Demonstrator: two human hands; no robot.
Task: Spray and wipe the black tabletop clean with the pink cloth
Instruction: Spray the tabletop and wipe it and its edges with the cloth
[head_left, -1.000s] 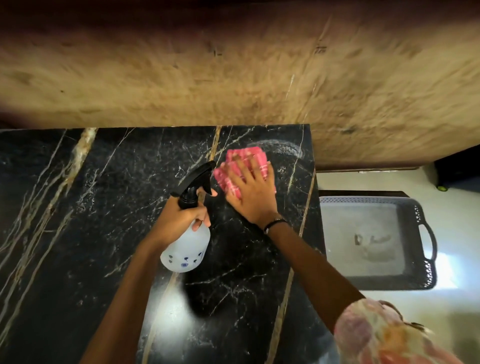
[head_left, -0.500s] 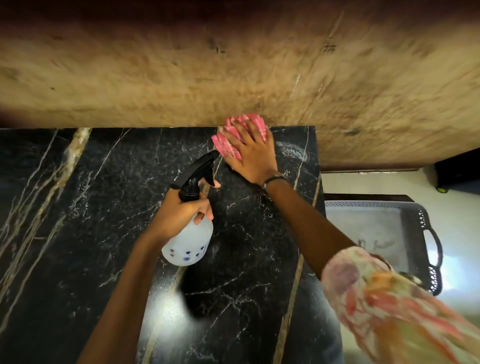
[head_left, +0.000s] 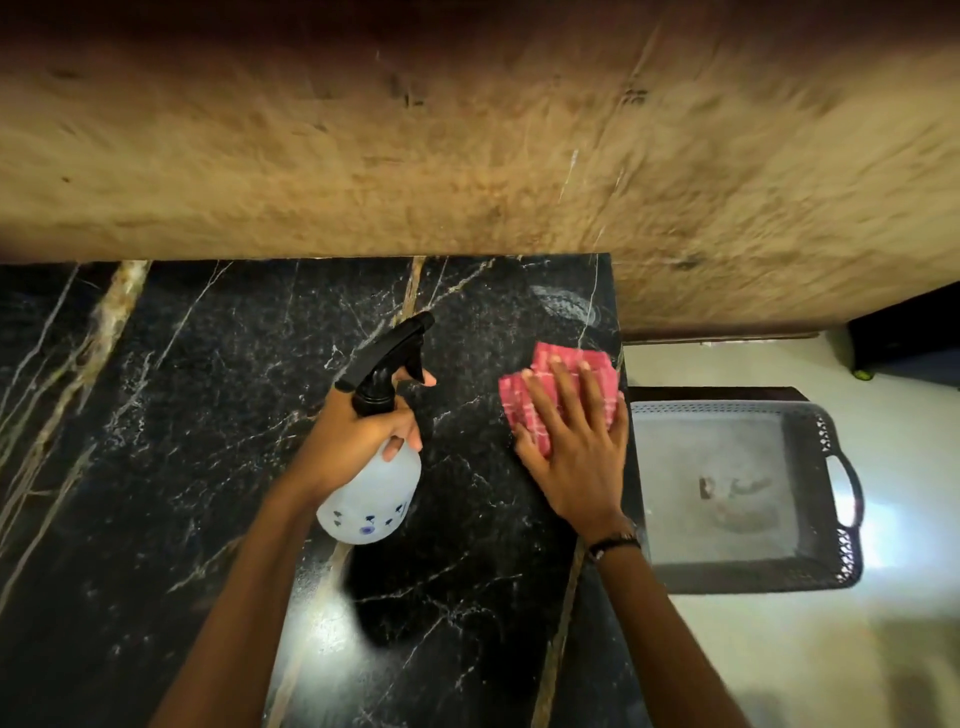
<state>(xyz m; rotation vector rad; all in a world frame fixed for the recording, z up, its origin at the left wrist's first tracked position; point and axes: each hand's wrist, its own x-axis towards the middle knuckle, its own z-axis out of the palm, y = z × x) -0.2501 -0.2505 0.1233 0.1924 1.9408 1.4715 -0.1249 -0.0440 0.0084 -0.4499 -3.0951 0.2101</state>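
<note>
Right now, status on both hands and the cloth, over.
Left hand grips spray bottle, held up. Right hand flat on pink cloth, at black tabletop's right edge. Nothing in the way.

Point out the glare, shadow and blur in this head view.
Head view: glare patches shine on the black tabletop near its front edge and on the floor right of the tray; the bottle casts a dark shadow toward the camera; the wall is streaked with blur; the cloth is slightly soft.
</note>
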